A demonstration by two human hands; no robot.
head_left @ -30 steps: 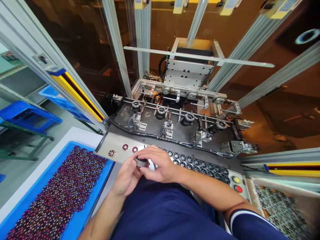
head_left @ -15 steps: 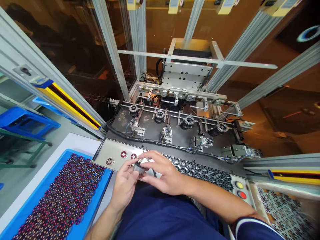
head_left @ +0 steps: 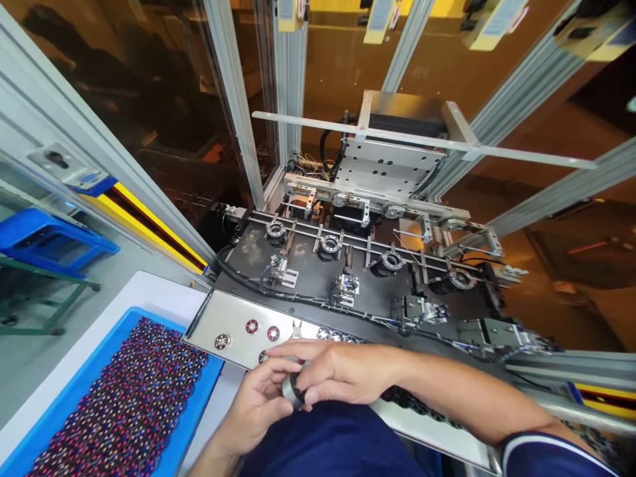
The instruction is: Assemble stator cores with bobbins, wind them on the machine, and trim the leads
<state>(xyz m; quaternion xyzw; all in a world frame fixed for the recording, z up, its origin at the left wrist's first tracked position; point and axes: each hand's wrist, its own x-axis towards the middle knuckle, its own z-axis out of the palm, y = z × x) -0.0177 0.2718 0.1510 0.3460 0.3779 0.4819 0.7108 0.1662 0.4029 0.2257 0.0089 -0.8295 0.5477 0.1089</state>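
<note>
A small grey cylindrical metal part with a dark inner end is held low in front of my body. My left hand grips its left side between fingers and thumb. My right hand is closed on its dark right end, with the fingertips partly hiding it. Just beyond the hands, a pair of pliers lies on the metal tray. Near it are a red-and-black wound ring, another red wound ring and a copper-toned wound ring.
A blue tray full of wound rings stands at left. Ahead is a machine bed with several round fixtures and clamps. Dark round parts sit along the metal tray, partly behind my right arm. Aluminium posts with a yellow strip frame the sides.
My right hand's spread fingers have closed round the part, and both hands are lower and nearer my body. The pliers now show beyond them. The view has shifted slightly.
</note>
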